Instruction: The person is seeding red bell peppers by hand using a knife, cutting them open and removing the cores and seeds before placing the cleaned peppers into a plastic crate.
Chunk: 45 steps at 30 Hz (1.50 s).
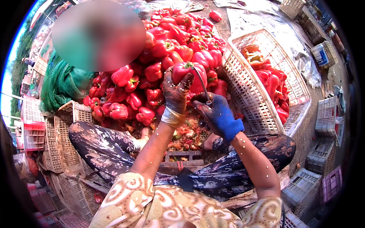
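Left hand, in a worn speckled work glove: closed around a glossy red bell pepper, held up in front of the heap. Right hand, in a blue knitted glove: gripped on a curved metal blade, its tip at the pepper's top. Large heap of red bell peppers: on the ground just beyond both hands. White plastic lattice crate: tilted, to the right, holding cut red peppers. Pile of seeds and trimmings: below the hands, between the person's knees.
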Motion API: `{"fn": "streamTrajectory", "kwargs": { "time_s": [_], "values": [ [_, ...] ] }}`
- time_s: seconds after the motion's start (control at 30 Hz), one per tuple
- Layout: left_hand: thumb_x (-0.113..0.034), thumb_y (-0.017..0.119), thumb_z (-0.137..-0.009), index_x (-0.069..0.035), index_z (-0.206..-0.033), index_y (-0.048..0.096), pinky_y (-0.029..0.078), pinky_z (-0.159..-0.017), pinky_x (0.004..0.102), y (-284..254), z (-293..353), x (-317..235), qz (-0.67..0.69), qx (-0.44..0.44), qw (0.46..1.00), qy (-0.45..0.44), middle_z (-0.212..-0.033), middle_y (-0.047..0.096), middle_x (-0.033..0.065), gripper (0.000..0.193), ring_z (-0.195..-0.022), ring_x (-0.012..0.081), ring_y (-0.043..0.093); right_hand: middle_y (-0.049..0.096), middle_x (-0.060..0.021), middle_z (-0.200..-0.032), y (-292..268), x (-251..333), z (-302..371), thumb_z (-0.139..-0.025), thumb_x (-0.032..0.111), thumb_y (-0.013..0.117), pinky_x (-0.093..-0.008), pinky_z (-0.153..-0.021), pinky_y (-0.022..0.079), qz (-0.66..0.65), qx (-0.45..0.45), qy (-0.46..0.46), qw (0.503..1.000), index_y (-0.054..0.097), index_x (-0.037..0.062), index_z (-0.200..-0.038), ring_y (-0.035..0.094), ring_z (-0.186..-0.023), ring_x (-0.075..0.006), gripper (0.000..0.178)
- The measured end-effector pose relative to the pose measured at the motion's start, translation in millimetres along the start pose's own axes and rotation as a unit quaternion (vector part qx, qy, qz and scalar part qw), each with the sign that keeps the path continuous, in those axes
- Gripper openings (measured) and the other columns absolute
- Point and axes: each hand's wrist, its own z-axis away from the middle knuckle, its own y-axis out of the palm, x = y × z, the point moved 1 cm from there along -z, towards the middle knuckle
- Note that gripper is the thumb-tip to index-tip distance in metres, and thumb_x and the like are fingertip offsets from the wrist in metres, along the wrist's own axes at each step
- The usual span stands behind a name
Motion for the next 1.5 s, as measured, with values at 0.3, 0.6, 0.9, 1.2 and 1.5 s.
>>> {"fn": "streamTrajectory", "kwargs": {
  "time_s": [0.3,0.6,0.9,1.2,1.5],
  "values": [
    [-0.036,0.067,-0.089,-0.003,-0.117,0.057,0.048,-0.086,0.0298,-33,-25,-13,0.112,-0.091,0.989,-0.036,-0.109,0.059,0.0044,0.044,-0.097,0.0124,0.056,0.069,-0.0151,-0.088,21,-58,-6,-0.085,0.007,0.066,-0.0305,-0.071,0.053,0.053,-0.049,-0.172,0.982,0.065,0.0000,-0.104,0.068,-0.078,-0.0197,0.021],
    [-0.038,0.065,-0.090,-0.002,-0.114,0.059,0.048,-0.083,0.0289,-17,17,-20,0.013,-0.007,1.000,-0.023,-0.105,0.060,0.0045,0.043,-0.094,0.0126,0.057,0.061,-0.0146,-0.122,6,-17,-27,-0.079,0.010,0.077,-0.0291,-0.087,0.051,-0.025,-0.073,-0.298,0.951,0.044,-0.0005,-0.136,0.062,-0.101,-0.0153,0.067],
    [-0.025,0.069,-0.088,-0.001,-0.103,0.065,0.049,-0.078,0.0284,-28,32,-16,0.030,0.027,0.997,-0.060,-0.095,0.066,0.0033,0.028,-0.087,0.0112,0.059,0.066,-0.0004,-0.081,-12,-19,-14,-0.084,0.025,0.073,-0.0238,-0.051,0.043,0.155,0.056,-0.352,0.922,0.063,0.0016,-0.110,0.058,-0.061,-0.0069,0.036],
    [-0.033,0.062,-0.092,-0.003,-0.121,0.057,0.049,-0.093,0.0342,-35,34,-32,0.396,0.077,0.886,-0.229,-0.118,0.061,0.0066,0.042,-0.106,0.0178,0.059,0.058,0.0021,-0.063,1,-4,1,-0.086,0.022,0.070,-0.0197,-0.038,0.035,-0.212,0.058,-0.010,0.975,0.067,0.0014,-0.097,0.048,-0.042,-0.0052,0.023],
    [-0.031,0.065,-0.091,-0.002,-0.134,0.045,0.043,-0.101,0.0347,-64,14,4,0.135,0.115,0.980,-0.092,-0.126,0.054,0.0065,0.056,-0.112,0.0172,0.054,0.056,0.0029,-0.061,-7,-4,1,-0.082,0.025,0.075,-0.0201,-0.037,0.035,-0.142,0.029,-0.007,0.989,0.067,-0.0009,-0.096,0.048,-0.041,-0.0048,0.031]
  ]
}}
